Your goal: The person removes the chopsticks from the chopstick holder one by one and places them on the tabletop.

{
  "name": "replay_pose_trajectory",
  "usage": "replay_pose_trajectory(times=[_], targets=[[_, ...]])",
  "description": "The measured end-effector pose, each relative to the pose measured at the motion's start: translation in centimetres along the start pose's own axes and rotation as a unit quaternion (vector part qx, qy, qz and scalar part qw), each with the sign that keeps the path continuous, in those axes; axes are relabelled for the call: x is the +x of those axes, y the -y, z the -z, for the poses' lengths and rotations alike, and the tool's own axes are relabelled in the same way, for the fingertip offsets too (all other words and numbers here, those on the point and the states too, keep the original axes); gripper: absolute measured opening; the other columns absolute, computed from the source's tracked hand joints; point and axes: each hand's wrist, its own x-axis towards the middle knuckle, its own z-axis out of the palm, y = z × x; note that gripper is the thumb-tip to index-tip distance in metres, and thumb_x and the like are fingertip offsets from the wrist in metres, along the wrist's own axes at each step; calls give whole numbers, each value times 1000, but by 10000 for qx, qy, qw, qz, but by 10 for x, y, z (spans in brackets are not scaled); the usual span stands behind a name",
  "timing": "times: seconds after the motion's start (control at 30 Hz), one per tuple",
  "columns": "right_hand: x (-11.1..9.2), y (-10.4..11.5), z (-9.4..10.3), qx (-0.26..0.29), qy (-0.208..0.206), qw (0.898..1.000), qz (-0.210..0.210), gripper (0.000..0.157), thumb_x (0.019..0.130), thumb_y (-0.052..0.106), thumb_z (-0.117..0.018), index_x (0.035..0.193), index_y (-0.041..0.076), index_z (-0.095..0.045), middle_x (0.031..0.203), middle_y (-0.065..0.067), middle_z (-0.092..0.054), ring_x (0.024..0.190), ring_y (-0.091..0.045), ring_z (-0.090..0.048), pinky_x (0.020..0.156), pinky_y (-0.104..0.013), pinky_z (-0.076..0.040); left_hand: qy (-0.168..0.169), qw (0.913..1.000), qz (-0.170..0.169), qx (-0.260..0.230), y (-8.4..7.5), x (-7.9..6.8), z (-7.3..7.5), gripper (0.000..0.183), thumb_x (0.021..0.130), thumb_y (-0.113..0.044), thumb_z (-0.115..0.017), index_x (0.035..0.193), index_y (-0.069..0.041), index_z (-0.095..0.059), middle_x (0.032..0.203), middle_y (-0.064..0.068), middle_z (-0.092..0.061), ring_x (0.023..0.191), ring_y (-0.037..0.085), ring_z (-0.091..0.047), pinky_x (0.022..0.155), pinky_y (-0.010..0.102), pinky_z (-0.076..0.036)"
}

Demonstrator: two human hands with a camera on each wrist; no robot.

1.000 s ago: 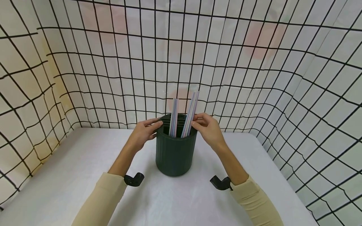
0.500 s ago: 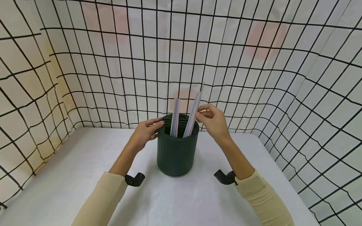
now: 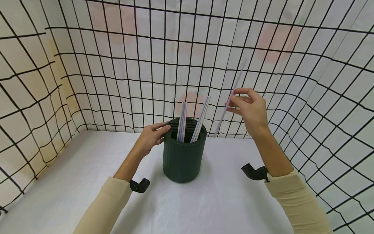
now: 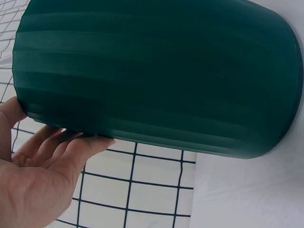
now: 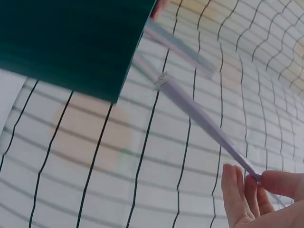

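Observation:
A dark green round holder [image 3: 182,159] with ribbed sides and inner compartments stands upright on the table. Two bundles of pastel straws, a left bundle [image 3: 181,123] and a right bundle [image 3: 200,120], lean inside it. My left hand [image 3: 150,136] holds the holder at its left rim; the left wrist view shows fingertips [image 4: 102,141] against its side [image 4: 142,71]. Up and to the right of the holder, my right hand [image 3: 248,107] pinches one lavender straw [image 5: 199,118] between thumb and fingers. That straw is tilted, wholly out of the holder, and has a clear crinkled end.
A black wire grid [image 3: 140,68] in front of white sheeting encloses the back and both sides. The white tabletop [image 3: 187,208] spreads around the holder. A black wrist camera [image 3: 140,185] sits on the left wrist, another wrist camera [image 3: 254,172] on the right.
My right hand has drawn one lavender straw up out of the right bundle and carried it up and to the right. My left hand stays at the holder's rim.

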Motion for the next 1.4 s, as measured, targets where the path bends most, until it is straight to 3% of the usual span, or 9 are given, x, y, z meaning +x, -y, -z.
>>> replay_pose_trajectory(times=[0.27,0.43,0.63,0.87,1.03,1.23,1.4], targets=[[1,-15,48,-565,-126,9970,-509,34,95,18,-73,123,2,-63,97,0,-75,86,-15,-74,78,-27,-63,24,10000,0,-10,0,1,1,55,100,-35,-66,149,-12,-53,149,14,-55,134,29,-57,108,43,-50],[-2,-38,85,-1260,-157,9869,-994,44,96,26,-72,132,3,-61,94,11,-74,87,-11,-73,78,-22,-62,76,9999,-14,83,3,2,1,56,100,-37,-66,149,-13,-52,149,14,-55,134,28,-57,109,43,-50],[-8,-73,129,-1372,-183,9797,-1453,40,98,21,-70,131,0,-61,90,14,-74,82,-5,-72,74,-21,-62,49,9999,-49,88,2,2,1,56,100,-37,-66,149,-13,-53,147,14,-56,131,28,-60,108,42,-50],[-22,-111,172,-2319,-200,9528,-1950,39,100,26,-68,130,2,-62,84,22,-72,79,-1,-72,73,-20,-62,69,9999,-50,65,3,2,2,56,100,-37,-66,148,-13,-54,146,13,-58,129,27,-61,107,41,-51],[-35,-140,201,-2308,-165,9449,-2316,35,100,22,-68,127,0,-64,86,18,-74,79,-4,-73,73,-22,-63,48,9999,-76,139,2,2,3,56,99,-37,-67,148,-12,-54,145,13,-58,128,27,-62,107,42,-51],[-52,-173,230,-2547,1,9293,-2676,53,102,24,-63,140,-12,-52,90,21,-71,82,0,-71,77,-24,-63,23,9999,-60,159,3,2,4,57,99,-38,-67,148,-12,-54,146,13,-57,129,27,-61,108,42,-51],[-64,-191,244,-2430,-5,9210,-3046,52,101,20,-62,140,-13,-51,90,21,-69,82,0,-71,77,-24,-63,34,10000,-39,60,5,3,4,57,99,-38,-67,148,-12,-54,147,14,-57,130,28,-60,108,43,-50]])
